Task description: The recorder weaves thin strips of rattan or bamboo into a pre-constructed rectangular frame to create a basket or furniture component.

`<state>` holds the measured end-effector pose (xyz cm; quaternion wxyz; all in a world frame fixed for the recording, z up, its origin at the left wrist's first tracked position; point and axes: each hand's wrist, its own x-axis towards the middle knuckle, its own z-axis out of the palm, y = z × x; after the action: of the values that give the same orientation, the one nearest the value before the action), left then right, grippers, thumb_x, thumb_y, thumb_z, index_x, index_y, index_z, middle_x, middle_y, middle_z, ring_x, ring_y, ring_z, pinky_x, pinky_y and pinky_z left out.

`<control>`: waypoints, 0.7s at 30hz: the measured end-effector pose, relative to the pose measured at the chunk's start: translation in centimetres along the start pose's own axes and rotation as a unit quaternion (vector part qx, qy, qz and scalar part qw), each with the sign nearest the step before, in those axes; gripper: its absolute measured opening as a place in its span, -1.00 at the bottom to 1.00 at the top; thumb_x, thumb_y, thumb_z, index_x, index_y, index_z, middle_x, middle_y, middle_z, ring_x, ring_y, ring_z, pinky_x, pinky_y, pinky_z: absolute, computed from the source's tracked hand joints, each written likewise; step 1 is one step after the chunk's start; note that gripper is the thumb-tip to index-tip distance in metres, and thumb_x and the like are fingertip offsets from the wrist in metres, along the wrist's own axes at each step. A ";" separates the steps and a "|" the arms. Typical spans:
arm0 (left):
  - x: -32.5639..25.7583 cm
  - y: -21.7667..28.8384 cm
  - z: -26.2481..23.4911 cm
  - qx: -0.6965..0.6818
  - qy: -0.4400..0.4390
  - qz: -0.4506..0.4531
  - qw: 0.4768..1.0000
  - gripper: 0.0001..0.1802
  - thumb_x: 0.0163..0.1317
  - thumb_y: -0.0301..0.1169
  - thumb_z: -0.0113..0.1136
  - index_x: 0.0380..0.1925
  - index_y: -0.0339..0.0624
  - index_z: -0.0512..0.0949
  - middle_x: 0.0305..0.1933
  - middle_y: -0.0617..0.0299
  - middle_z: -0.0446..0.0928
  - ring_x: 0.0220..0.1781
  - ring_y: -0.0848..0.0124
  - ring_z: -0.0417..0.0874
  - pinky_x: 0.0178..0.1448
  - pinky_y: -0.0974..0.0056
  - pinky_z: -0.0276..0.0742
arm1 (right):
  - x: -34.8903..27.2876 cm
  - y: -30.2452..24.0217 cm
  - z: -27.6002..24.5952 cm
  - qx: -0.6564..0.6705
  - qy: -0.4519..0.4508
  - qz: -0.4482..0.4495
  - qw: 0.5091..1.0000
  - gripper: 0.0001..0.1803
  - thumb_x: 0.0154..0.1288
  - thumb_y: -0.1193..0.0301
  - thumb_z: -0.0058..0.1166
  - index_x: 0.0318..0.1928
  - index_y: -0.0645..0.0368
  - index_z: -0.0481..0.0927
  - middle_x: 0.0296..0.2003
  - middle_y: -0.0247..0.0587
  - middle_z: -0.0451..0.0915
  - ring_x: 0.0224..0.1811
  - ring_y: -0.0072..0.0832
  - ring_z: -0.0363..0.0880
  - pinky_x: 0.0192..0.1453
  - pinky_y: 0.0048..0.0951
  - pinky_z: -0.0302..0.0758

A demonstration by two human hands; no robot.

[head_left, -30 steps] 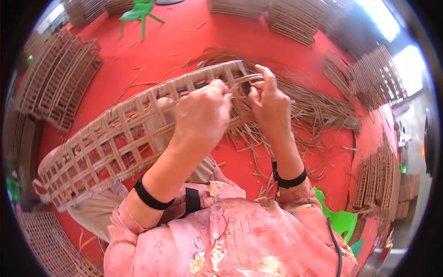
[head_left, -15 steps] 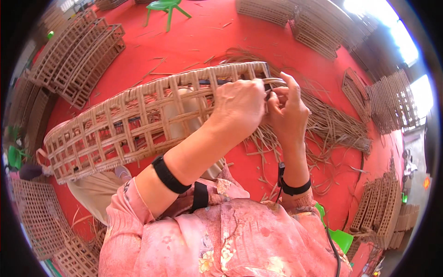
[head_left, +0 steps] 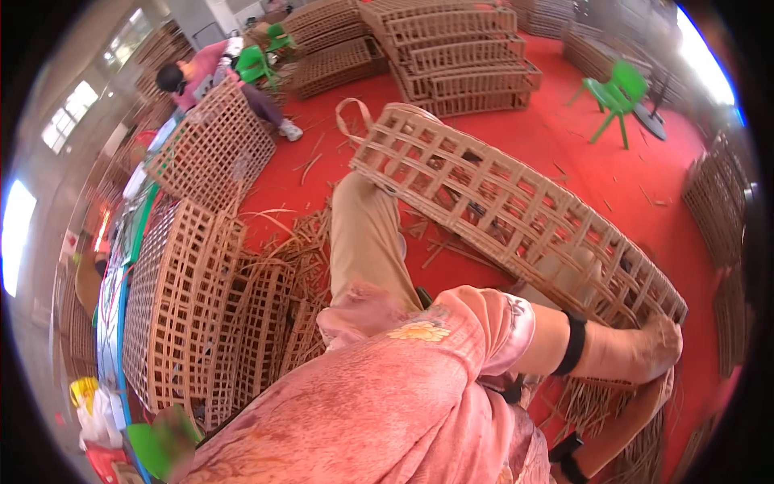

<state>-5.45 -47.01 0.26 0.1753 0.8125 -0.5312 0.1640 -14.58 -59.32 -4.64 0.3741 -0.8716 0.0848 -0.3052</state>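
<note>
A long, shallow lattice basket (head_left: 500,202) of flat brown woven strips lies slantwise across my lap, its open grid facing up. A looped strip (head_left: 348,121) sticks out of its far left end. At the near right end, my left hand (head_left: 659,340) is closed against the basket's corner, back of the hand up. What its fingers pinch there is hidden. My right hand (head_left: 663,385) is just below, mostly covered by my left wrist and the basket, and its fingers cannot be made out. Loose strips (head_left: 601,403) hang beneath my forearms.
Stacked lattice baskets stand at the back (head_left: 459,56) and close on my left (head_left: 185,306). A co-worker in pink (head_left: 197,77) bends over a lattice panel (head_left: 214,145) at the far left. A green chair (head_left: 617,93) stands far right. Strip scraps (head_left: 310,157) litter the red floor.
The view has swung to the left, so basket and hands now sit at the right. The co-worker and left-hand stacks have come into view. Both hands stay at the same basket end.
</note>
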 end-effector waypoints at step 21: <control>-24.4 -18.5 -17.2 0.019 0.429 -0.209 0.879 -0.96 0.30 -0.44 0.21 -0.32 -0.14 0.61 -0.33 0.11 0.55 -0.29 0.14 0.62 -0.16 0.16 0.58 | 3.2 -4.4 -2.0 0.257 0.376 0.170 0.874 -0.60 0.52 0.30 0.06 -0.43 0.36 0.61 -0.55 -0.09 0.52 -0.54 -0.34 0.37 -0.39 -0.25 0.37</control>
<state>0.86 -12.54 2.43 0.4004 0.7580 -0.2188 0.4660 -13.53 -58.61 1.00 0.5705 -0.5367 0.2843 -0.5529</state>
